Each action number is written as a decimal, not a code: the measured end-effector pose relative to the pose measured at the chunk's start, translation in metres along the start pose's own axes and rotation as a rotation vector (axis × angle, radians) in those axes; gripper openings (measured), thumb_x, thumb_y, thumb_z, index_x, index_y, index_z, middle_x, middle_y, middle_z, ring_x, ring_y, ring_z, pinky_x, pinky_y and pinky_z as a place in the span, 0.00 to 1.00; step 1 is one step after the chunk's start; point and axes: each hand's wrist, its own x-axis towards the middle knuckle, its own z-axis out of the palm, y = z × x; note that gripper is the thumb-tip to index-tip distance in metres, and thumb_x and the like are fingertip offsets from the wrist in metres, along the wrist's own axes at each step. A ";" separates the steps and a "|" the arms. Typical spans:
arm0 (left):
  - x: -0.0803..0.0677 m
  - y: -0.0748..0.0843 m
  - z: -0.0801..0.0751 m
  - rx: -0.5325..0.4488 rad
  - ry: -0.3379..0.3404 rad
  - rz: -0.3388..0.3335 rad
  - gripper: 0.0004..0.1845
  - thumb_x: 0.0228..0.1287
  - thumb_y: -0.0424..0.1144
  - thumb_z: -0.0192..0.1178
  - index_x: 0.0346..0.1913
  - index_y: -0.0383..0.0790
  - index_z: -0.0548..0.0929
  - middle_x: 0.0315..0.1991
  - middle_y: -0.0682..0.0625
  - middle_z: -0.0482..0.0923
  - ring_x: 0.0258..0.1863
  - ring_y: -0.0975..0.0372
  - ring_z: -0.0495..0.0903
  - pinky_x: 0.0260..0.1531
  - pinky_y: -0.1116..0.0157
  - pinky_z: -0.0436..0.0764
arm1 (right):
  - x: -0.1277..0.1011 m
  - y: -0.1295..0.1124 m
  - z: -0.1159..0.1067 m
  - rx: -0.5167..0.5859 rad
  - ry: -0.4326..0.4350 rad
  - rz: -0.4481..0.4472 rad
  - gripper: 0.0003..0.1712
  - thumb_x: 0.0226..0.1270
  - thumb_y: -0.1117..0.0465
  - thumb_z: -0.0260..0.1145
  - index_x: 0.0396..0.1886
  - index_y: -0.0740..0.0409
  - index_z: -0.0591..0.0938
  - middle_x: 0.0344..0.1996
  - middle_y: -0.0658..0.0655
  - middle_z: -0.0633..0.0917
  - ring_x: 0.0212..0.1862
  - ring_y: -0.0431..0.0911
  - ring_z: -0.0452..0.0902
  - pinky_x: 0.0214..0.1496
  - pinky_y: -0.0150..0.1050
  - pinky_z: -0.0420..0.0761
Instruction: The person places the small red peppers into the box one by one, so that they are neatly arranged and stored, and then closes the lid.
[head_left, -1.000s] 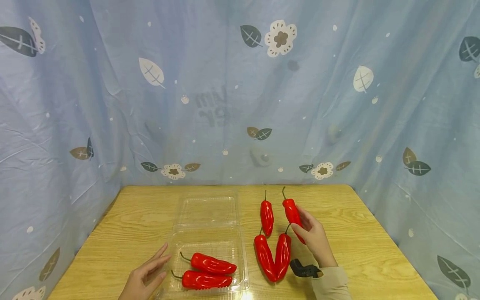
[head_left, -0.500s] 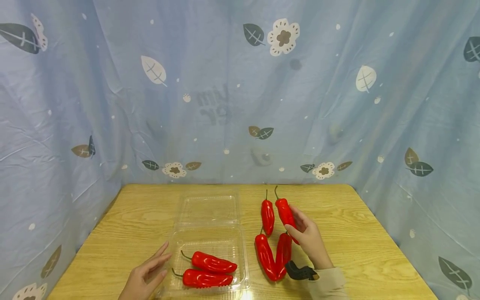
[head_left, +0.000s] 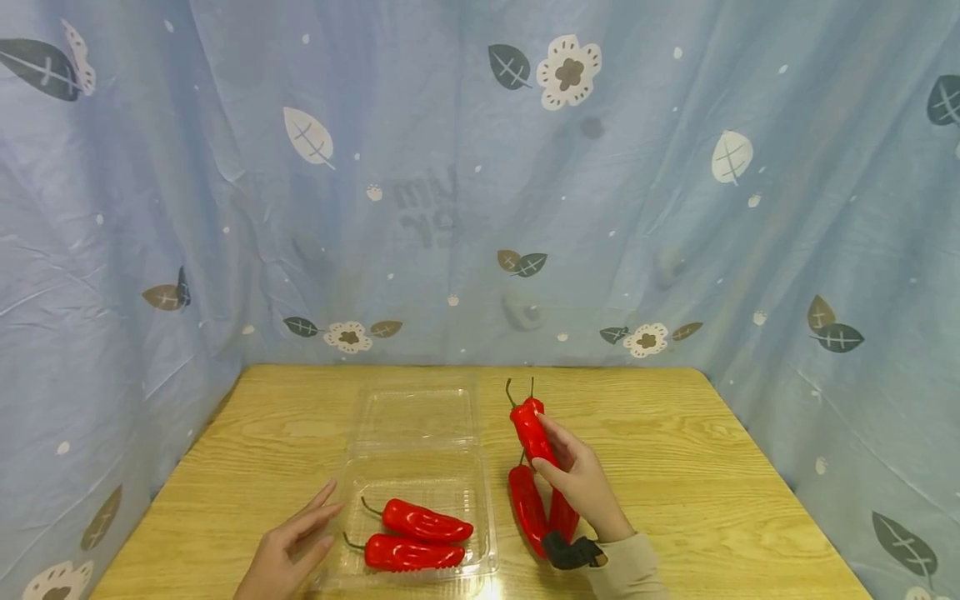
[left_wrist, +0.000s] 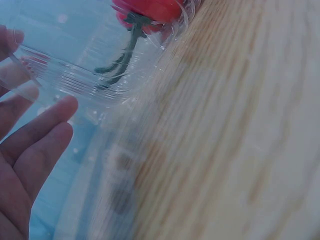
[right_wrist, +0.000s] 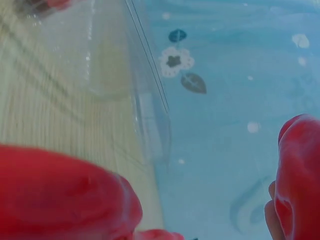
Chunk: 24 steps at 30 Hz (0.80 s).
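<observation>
While the R hand (head_left: pixel 581 487) pinched a red pepper (head_left: pixel 531 429) btwn thumb & fingers, spread only as wide as its body, the green stem pointed away twd the curtain (head_left: pixel 450 167). In head view the held one overlapped the back pepper (head_left: pixel 536 404), hiding most of it; contact btwn them, can't tell. Nearer the person lay the front-L pepper (head_left: pixel 527 508) & front-R pepper (head_left: pixel 563 520), the latter partly hidden by the hand & a black piece (head_left: pixel 570 552) at the cuff of a pale sleeve (head_left: pixel 630 568).

L hand (head_left: pixel 288 546) held nothing, fingers loosely extended at the L edge of the clear box (head_left: pixel 491 517); touching or not, can't tell. Box stood open, lid (head_left: pixel 418 417) laid back twd the curtain. Inside, far pepper (head_left: pixel 429 522) & near pepper (head_left: pixel 411 553) lay side by side, stems to the L. All on a wood table (head_left: pixel 720 492), w/ leaf & flower prints on the blue cloth behind.
</observation>
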 end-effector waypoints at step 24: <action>-0.001 0.000 0.000 -0.011 -0.008 0.032 0.17 0.60 0.28 0.55 0.53 0.30 0.74 0.61 0.32 0.62 0.54 0.77 0.68 0.41 0.76 0.77 | 0.018 -0.014 0.030 -0.238 -0.253 -0.025 0.33 0.59 0.55 0.63 0.64 0.50 0.65 0.61 0.54 0.69 0.56 0.48 0.71 0.53 0.35 0.75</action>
